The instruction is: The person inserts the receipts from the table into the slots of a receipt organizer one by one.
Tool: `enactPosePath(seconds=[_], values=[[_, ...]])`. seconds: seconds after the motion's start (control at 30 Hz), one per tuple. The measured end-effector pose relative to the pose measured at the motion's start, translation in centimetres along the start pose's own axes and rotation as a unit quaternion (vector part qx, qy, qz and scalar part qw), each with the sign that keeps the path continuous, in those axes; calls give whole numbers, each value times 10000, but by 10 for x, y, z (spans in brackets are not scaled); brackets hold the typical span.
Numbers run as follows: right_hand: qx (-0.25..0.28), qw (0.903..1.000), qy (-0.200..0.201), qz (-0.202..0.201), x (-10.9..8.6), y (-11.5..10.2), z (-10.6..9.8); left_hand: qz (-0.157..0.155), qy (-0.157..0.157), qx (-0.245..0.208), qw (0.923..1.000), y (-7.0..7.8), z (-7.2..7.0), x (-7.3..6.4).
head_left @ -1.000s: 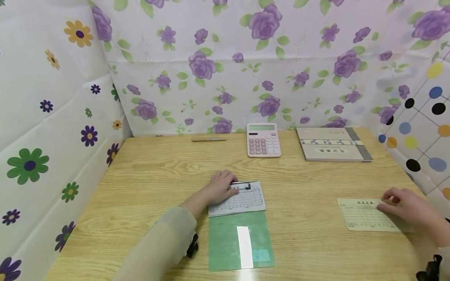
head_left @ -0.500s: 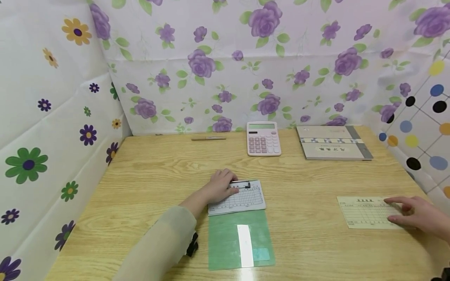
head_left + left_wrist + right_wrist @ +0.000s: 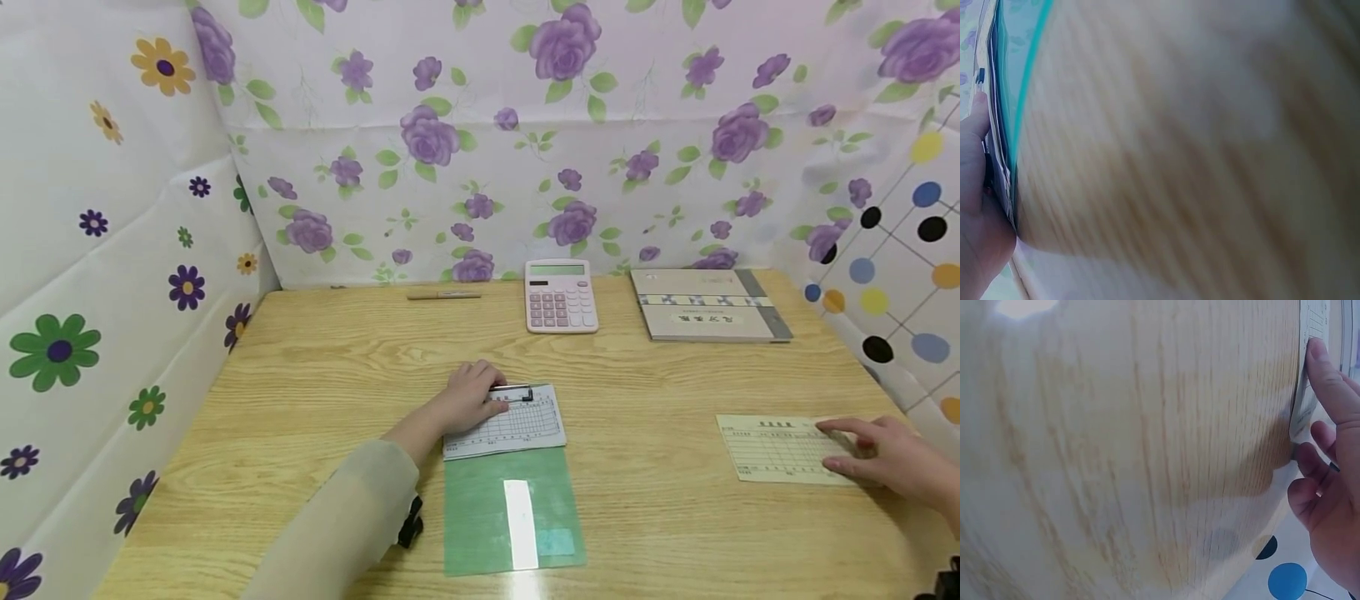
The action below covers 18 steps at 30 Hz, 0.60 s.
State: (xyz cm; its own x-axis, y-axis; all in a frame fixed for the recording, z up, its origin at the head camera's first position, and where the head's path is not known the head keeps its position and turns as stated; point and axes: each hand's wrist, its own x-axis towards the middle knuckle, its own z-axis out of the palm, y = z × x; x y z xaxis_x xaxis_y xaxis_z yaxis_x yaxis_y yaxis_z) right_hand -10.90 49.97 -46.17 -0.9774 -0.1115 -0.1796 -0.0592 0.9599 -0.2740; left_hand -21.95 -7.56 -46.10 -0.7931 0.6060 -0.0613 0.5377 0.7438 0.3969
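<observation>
In the head view, a stack of white printed forms [image 3: 517, 429] sits under the metal clip [image 3: 513, 393] of a translucent green clipboard [image 3: 480, 525]. My left hand [image 3: 468, 398] grips its top left part, fingers bent over the edge by the clip and thumb on the top form. The left wrist view shows that thumb against the papers, with the teal clipboard edge [image 3: 1025, 81] beside them. At the right lies a pale yellow printed form [image 3: 780, 450]. My right hand [image 3: 888, 458] rests on its right end, index finger and thumb spread apart and touching it; the other fingers are bent.
Along the back of the wooden table [image 3: 337, 358] lie a tan pen [image 3: 444, 295], a pink calculator [image 3: 561, 297] and a grey-covered book [image 3: 708, 306]. Floral cloth [image 3: 480, 167] hangs behind, with patterned cloths at both sides.
My right hand has opened from bent fingers at the yellow form's upper right to fingers spread on its right end. The form has shifted slightly. My left hand stays on the clipboard.
</observation>
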Motion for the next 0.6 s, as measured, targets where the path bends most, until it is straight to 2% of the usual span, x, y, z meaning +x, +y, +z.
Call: enactPosePath(seconds=[0.3, 0.6], values=[[7, 9994, 130, -314, 1, 0, -2, 63, 73, 42, 9999, 0, 0, 1], [121, 9997, -62, -207, 3, -2, -1, 85, 88, 36, 9999, -3, 3, 0]])
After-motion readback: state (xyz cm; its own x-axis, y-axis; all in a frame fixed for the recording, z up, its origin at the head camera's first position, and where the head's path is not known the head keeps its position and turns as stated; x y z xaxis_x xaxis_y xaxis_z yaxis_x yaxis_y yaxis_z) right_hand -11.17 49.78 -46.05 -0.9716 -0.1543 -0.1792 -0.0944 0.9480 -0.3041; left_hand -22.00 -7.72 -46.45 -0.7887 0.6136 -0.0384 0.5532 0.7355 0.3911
